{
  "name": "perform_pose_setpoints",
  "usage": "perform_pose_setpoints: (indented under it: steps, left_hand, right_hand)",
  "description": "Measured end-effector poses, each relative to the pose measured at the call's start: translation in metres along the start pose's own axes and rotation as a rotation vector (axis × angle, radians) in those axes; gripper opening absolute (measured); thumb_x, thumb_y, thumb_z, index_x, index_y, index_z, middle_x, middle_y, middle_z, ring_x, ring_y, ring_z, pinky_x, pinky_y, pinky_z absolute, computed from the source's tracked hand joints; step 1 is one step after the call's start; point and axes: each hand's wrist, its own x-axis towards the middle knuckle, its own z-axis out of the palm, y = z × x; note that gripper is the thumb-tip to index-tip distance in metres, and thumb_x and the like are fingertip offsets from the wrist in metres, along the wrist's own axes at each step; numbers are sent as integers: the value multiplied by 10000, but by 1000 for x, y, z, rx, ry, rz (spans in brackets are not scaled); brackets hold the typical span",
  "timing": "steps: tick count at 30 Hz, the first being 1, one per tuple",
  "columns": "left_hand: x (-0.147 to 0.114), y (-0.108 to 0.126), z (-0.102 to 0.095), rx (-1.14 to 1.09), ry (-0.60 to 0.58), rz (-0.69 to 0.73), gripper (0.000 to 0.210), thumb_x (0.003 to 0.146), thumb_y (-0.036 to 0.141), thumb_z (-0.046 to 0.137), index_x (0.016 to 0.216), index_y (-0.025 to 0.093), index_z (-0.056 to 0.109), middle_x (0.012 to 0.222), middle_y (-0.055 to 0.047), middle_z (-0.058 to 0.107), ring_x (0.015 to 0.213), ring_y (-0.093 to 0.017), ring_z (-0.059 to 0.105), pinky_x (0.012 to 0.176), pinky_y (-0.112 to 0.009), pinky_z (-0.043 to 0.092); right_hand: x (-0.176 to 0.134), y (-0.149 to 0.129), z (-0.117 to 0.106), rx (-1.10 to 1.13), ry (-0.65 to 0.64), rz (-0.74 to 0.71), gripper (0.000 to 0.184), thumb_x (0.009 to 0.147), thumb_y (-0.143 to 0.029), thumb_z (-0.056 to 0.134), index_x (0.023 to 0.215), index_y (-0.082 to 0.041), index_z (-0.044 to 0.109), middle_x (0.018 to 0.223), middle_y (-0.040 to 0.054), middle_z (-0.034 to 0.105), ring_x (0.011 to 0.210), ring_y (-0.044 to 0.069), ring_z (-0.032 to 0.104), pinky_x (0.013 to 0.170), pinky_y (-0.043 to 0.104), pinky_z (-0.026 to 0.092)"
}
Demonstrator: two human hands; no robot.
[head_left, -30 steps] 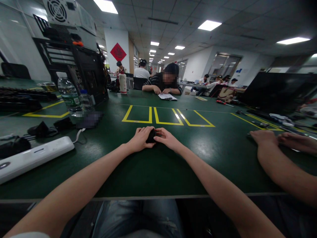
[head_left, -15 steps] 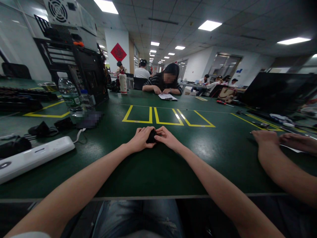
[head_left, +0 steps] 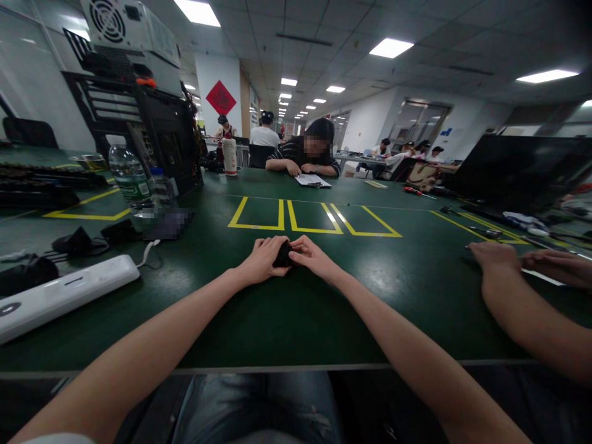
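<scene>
A small black object (head_left: 282, 254) rests on the green table (head_left: 296, 320), mostly covered by my fingers, so its kind cannot be made out. My left hand (head_left: 265, 259) is closed round its left side, thumb near me and fingers over the far side. From the right, my right hand (head_left: 312, 257) pinches at the object's right side with thumb and fingertips. Just beyond the hands, yellow tape outlines (head_left: 315, 230) mark the table top.
To the left lie a white power strip (head_left: 69, 290), black adapters (head_left: 78, 242) and a water bottle (head_left: 129, 176) beside a computer case (head_left: 171, 135). A neighbour's hand (head_left: 497, 254) works at right. Opposite, a person leans over a clipboard (head_left: 312, 180). A dark monitor (head_left: 518, 172) stands right.
Both my hands stay nearly still around the black object. At right, the neighbour's hands have shifted very slightly.
</scene>
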Motion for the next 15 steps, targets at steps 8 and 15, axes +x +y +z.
perform_pose_setpoints:
  steps: [8,15]
  left_hand:
    - [0,1,0,-3,-4,-12,544,678,351,574,1134,203,318,1080,-68,478,1000,-241,448,881,-398,272]
    - [0,-1,1,-6,-7,-12,542,670,332,578,1131,205,322,1077,-63,478,993,-240,453,882,-403,269]
  right_hand:
    - [2,4,0,-9,40,68,356,694,-345,585,993,-208,450,1000,43,524,951,170,511,844,389,420]
    - [-1,-1,-1,2,-29,15,391,621,-267,662,936,-209,438,959,22,524,946,163,519,851,380,415]
